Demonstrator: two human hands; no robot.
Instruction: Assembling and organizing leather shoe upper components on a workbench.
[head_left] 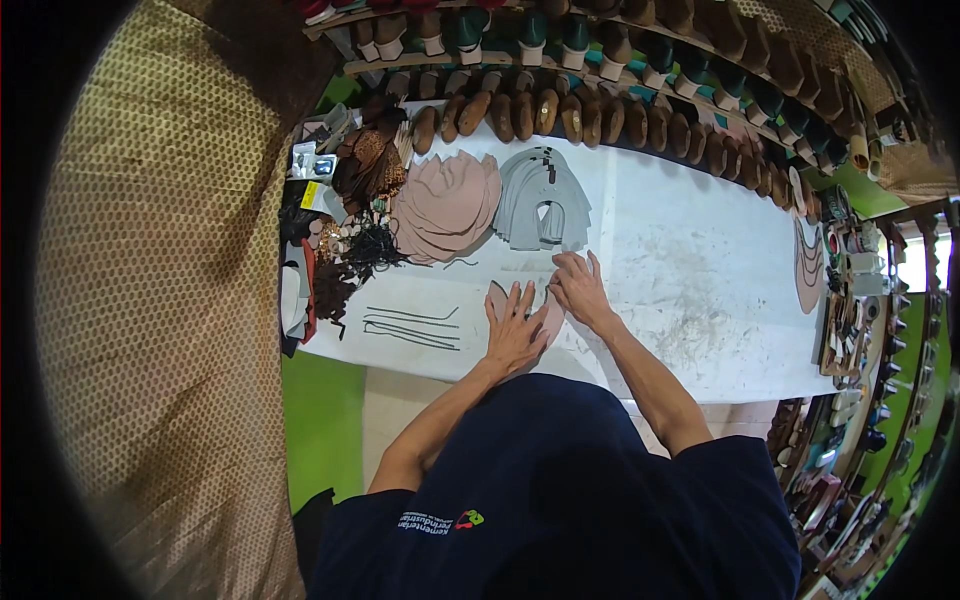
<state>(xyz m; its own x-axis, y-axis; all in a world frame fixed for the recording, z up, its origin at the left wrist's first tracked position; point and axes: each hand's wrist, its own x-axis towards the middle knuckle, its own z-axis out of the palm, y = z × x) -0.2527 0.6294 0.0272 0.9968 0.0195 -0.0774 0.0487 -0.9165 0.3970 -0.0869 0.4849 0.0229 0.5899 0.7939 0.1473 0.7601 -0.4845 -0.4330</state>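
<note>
A curved, pale pink shoe-upper piece (553,325) lies on the white table in front of me, partly covered by my hands. My left hand (515,335) rests on it with its fingers spread, pressing it flat. At the piece's far right edge, the fingers of my right hand (580,288) are bent together in a pinch; what they hold is too small to make out. To the left of my left hand lie several thin dark strips (412,335), roughly side by side. Beyond my hands are a stack of pink cut pieces (445,210) and a stack of grey arch-shaped pieces (520,205).
Brown shoe lasts (547,112) line the table's back edge, with shelves of shoes above. Dark cords and trimmings (370,250) crowd the left end. More pink pieces (808,275) lie at the right end. A patterned curtain (170,300) hangs at the left.
</note>
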